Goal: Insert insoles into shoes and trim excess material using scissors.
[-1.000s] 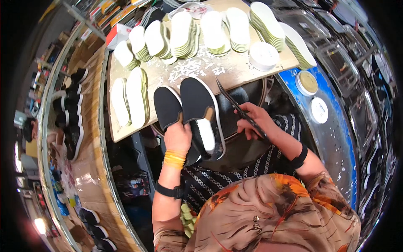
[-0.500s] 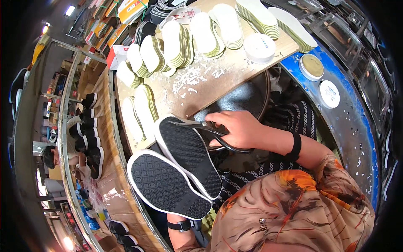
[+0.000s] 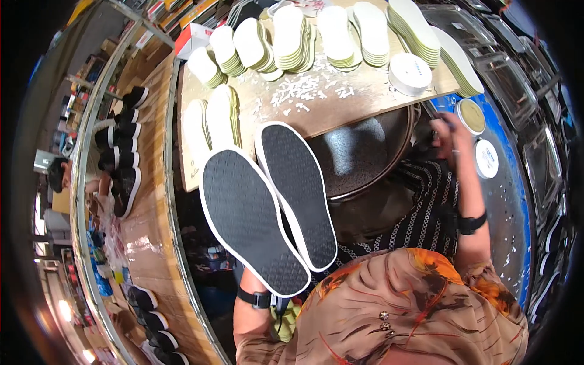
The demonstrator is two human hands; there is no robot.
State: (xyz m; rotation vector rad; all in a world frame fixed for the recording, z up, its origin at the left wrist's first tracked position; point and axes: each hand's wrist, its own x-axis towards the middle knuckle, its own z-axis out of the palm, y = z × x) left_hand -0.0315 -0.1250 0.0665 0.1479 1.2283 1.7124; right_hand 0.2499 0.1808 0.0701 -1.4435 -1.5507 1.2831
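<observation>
A pair of shoes with black textured soles and white rims is held up soles toward me, the left shoe (image 3: 240, 204) overlapping the right shoe (image 3: 298, 188). My left wrist (image 3: 254, 297), with a black strap, comes up behind them. My left hand is hidden behind the shoes it holds up. Out to the right, near the board's corner, my right hand (image 3: 451, 135) is blurred and closed around the dark scissors (image 3: 431, 111), which are only partly visible. It is apart from the shoes.
A wooden board (image 3: 255, 121) carries stacked pale insoles (image 3: 291, 36), white scraps (image 3: 298, 88) and a round white tin (image 3: 410, 73). Below it is a dark round basin (image 3: 359, 152). A blue-edged surface (image 3: 508, 201) lies right; a shelf with black shoes (image 3: 125, 155) stands left.
My right hand has moved from the shoes to the right, taking the scissors away. The shoes have shifted slightly up and right in view, soles turned more toward me.
</observation>
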